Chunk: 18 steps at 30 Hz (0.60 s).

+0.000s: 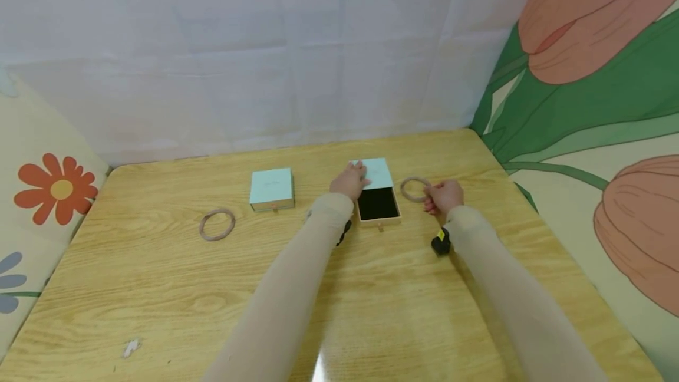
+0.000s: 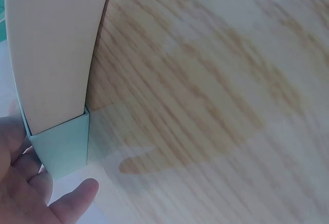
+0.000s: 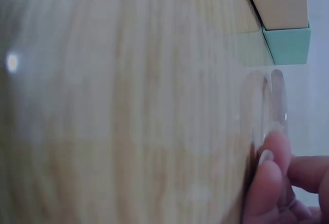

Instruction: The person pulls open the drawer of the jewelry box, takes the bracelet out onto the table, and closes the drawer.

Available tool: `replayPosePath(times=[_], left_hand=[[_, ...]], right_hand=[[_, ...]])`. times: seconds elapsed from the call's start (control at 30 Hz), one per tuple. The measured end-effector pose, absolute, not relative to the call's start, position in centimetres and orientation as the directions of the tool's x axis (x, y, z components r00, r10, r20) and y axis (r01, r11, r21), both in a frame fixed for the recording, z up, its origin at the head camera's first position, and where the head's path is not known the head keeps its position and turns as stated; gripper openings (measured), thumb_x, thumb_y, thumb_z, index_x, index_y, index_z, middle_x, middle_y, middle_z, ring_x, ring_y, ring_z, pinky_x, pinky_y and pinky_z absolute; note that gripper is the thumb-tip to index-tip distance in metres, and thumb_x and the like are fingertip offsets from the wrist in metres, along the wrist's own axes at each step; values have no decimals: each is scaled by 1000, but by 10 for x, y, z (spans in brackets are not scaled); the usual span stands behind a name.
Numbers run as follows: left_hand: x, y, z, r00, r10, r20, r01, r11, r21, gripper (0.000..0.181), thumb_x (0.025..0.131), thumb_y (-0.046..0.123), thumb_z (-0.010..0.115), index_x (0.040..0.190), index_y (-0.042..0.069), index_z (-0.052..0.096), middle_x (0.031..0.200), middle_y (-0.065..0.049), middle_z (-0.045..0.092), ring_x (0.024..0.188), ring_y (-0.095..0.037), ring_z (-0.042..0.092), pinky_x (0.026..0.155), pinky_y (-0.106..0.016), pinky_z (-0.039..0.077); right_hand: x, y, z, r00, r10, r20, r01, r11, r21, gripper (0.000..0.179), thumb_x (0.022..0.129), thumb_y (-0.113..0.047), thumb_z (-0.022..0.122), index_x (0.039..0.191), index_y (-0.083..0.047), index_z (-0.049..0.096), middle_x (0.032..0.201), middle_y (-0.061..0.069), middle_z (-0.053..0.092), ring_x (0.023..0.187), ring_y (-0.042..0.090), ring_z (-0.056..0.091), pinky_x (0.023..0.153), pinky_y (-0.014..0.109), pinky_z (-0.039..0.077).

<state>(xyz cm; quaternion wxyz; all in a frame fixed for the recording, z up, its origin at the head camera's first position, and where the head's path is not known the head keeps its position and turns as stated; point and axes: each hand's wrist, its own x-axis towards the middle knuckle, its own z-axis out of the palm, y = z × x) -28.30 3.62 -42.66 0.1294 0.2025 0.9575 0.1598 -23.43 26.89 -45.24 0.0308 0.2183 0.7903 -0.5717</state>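
Note:
A pale blue drawer-style jewelry box (image 1: 376, 173) stands right of the table's middle. Its drawer (image 1: 378, 204), lined in black, is pulled out toward the person. Across the top of the blue sleeve rests the left hand (image 1: 348, 180); in the left wrist view its thumb (image 2: 78, 199) is held apart from the box. To the right of that box, the right hand (image 1: 444, 195) pinches the near right edge of a brownish-mauve bangle (image 1: 404, 191). The right wrist view shows the bangle (image 3: 279, 93) low over the tabletop, partly hidden by the fingertips.
A second pale blue box (image 1: 272, 187), its drawer pushed in, stands to the left. Farther left lies another bangle (image 1: 202, 228). A white fabric backdrop (image 1: 239, 75) hangs behind the wooden table (image 1: 175, 287), and flower-printed cloth (image 1: 594, 105) borders the right side.

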Motion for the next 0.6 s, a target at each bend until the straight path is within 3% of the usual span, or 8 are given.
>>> replayPosePath(times=[0.6], left_hand=[[-284,36,-430,-882,441,-168,357,856,373,54,104,33,41,153,15,29,161,-2,16,148,-19,9,115,-33,26]], right_hand=[[-234,270,-452,-886,323,-332,411,217,-886,14,97,-5,55,92,0,44,49,0,58,40,7,57,39,19,49]])
